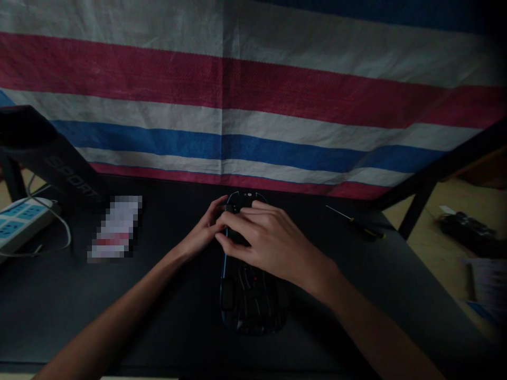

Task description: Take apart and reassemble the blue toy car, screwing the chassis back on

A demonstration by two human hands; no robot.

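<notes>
A dark toy car with blue edging lies underside up on the black table, its wheels and ribbed bottom showing. A small red spot marks the middle of the underside. My left hand is closed against the car's left edge near the far wheel. Over the car's middle reaches my right hand, its thumb and fingers bent together at that same left side. What lies between the right fingertips is too dark and covered to make out. On the table to the right rests a thin screwdriver with a black and yellow handle.
At the left stand a white and blue power strip with a cable and a dark box lettered SPORT. A blurred-out packet lies beside them. A striped sheet hangs behind the black table. Dark items lie beyond the right edge.
</notes>
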